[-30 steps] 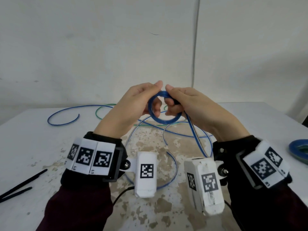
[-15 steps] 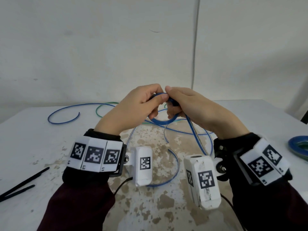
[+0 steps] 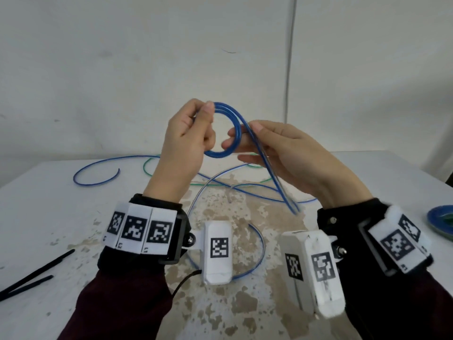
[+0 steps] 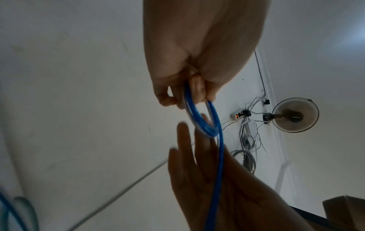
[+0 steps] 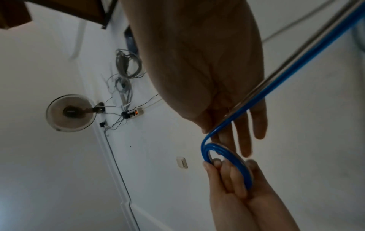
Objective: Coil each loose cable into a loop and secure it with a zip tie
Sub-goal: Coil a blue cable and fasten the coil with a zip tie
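Note:
A blue cable is wound into a small coil (image 3: 235, 133) held up above the table. My left hand (image 3: 188, 136) pinches the coil's top between thumb and fingers; the left wrist view shows the same pinch on the coil (image 4: 199, 121). The cable's loose strand (image 3: 274, 177) leaves the top of the coil and slants down toward the table across my right hand (image 3: 286, 153). That hand's fingers (image 5: 245, 137) lie straight behind the coil (image 5: 233, 157), with the thumb resting by the strand. The rest of the blue cable (image 3: 255, 261) trails over the table (image 3: 49, 217).
Black zip ties (image 3: 31, 278) lie at the table's left front. A second loose blue cable (image 3: 98, 173) and a green cable (image 3: 147, 165) lie at the back. A blue round object (image 3: 441, 224) sits at the right edge. A white wall stands behind.
Both hands have risen with the coil. My right hand has let go of its pinch on the coil and straightened its fingers, and the loose strand now runs across it.

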Tool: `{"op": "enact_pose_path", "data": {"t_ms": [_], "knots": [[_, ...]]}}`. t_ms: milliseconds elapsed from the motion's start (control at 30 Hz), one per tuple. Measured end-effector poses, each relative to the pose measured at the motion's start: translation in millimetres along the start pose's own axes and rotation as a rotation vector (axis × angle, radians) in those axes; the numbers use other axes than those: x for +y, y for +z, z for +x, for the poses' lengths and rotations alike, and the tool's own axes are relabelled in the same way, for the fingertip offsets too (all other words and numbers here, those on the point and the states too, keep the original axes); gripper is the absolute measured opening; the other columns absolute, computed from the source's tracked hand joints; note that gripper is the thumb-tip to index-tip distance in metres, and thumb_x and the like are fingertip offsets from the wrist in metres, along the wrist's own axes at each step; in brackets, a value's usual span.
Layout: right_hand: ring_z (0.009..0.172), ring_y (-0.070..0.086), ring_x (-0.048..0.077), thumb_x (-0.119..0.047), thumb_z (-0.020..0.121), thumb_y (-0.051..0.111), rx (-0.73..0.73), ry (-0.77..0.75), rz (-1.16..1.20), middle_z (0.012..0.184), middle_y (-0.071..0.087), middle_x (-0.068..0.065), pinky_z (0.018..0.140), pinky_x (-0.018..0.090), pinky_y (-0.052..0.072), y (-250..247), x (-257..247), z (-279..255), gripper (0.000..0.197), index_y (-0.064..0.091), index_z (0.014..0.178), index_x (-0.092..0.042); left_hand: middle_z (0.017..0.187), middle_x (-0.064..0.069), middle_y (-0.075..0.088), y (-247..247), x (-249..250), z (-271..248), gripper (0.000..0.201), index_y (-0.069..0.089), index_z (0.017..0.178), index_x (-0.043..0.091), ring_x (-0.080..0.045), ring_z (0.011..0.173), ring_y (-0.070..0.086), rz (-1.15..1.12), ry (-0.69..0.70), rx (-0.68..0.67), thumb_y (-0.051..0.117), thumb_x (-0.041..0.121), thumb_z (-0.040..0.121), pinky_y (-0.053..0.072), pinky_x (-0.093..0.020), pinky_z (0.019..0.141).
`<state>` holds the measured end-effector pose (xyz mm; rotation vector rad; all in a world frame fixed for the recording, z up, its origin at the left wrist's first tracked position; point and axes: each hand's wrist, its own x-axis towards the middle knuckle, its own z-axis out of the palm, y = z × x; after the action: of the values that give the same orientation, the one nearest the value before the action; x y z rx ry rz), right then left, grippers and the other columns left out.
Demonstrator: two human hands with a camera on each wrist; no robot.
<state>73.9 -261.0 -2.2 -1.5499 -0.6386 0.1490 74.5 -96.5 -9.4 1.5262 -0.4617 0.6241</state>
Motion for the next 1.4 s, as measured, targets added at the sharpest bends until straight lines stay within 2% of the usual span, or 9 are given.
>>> {"op": "enact_pose_path", "data": {"t_ms": [367,600,700,800,900,967,1133,1267,1400], "knots": [[0.099,0.068,0.016,-0.026,0.104,0.032,0.007,-0.089,0.018,0.095,0.073,0.003,0.091,0.035,0.052,10.6,4.4,3.9,0.034,0.064,0.104,-0.014,0.049,0.014,0.030,10.6,2.1,-3.4,0.030,0.039,0.072,0.016,-0.007,0.047,0.026,0.001,0.050,0.156,0.039,0.019,0.102,0.027,-0.019,0.050],[0.104,0.063,0.015,-0.028,0.104,0.025,-0.205,0.059,0.284,0.101,0.069,0.001,0.088,0.029,0.047,7.7,10.5,6.0,0.040,0.063,0.110,-0.015,0.055,0.010,0.032,17.5,-1.3,-5.0,0.035,0.038,0.068,0.015,-0.002,0.047,0.032,-0.033,0.004,0.244,0.039,0.017,0.103,0.031,-0.013,0.050],[0.086,0.061,0.011,-0.024,0.104,0.026,-0.117,0.037,0.212,0.081,0.064,-0.001,0.083,0.026,0.045,5.8,10.8,8.9,0.036,0.056,0.087,-0.016,0.051,0.010,0.030,16.8,-3.7,-3.3,0.034,0.036,0.069,0.014,-0.007,0.044,0.029,-0.128,-0.080,0.165,0.038,0.016,0.103,0.028,-0.019,0.048],[0.066,0.047,0.012,-0.023,0.105,0.028,0.011,-0.014,0.131,0.062,0.046,-0.005,0.076,0.024,0.041,0.2,7.9,9.9,0.035,0.048,0.077,-0.016,0.048,0.002,0.035,12.2,2.4,-1.5,0.031,0.042,0.071,0.009,-0.016,0.042,0.045,-0.262,-0.252,-0.021,0.036,0.014,0.101,0.042,-0.022,0.051],[0.064,0.033,0.015,-0.027,0.104,0.032,-0.004,-0.030,-0.030,0.058,0.035,-0.005,0.078,0.030,0.033,-7.1,8.3,8.1,0.035,0.050,0.076,-0.016,0.050,-0.006,0.040,0.8,8.0,-2.8,0.033,0.051,0.076,0.004,-0.024,0.046,0.055,-0.156,-0.344,-0.291,0.035,0.018,0.101,0.049,-0.024,0.059],[0.063,0.031,0.014,-0.032,0.101,0.037,-0.043,-0.014,-0.118,0.066,0.033,0.009,0.079,0.033,0.031,-8.9,8.4,6.8,0.033,0.053,0.078,-0.016,0.056,-0.007,0.040,-6.0,9.8,-5.0,0.030,0.054,0.083,0.003,-0.021,0.047,0.053,-0.066,-0.344,-0.404,0.036,0.019,0.100,0.048,-0.024,0.060],[0.061,0.050,0.009,-0.029,0.103,0.037,0.034,0.007,-0.168,0.059,0.053,-0.002,0.077,0.027,0.049,-6.1,6.5,5.8,0.037,0.063,0.081,-0.013,0.054,0.005,0.025,-2.0,7.0,-5.3,0.027,0.048,0.079,0.006,-0.010,0.045,0.027,0.070,-0.220,-0.319,0.038,0.017,0.102,0.029,-0.015,0.047],[0.078,0.064,0.018,-0.024,0.104,0.030,-0.018,0.070,0.124,0.067,0.065,0.002,0.088,0.034,0.055,-6.2,2.8,3.8,0.040,0.064,0.091,-0.008,0.045,0.015,0.030,9.4,4.5,-6.0,0.030,0.046,0.074,0.010,-0.007,0.043,0.026,0.153,-0.102,-0.138,0.041,0.018,0.102,0.026,-0.017,0.046],[0.063,0.055,0.017,-0.023,0.105,0.027,-0.011,0.040,0.096,0.052,0.042,-0.006,0.074,0.023,0.050,-9.2,2.4,4.5,0.038,0.052,0.080,-0.009,0.047,0.006,0.030,12.8,7.3,-5.2,0.030,0.043,0.073,0.008,-0.012,0.040,0.033,-0.001,-0.211,-0.195,0.036,0.014,0.102,0.034,-0.021,0.046]]}}
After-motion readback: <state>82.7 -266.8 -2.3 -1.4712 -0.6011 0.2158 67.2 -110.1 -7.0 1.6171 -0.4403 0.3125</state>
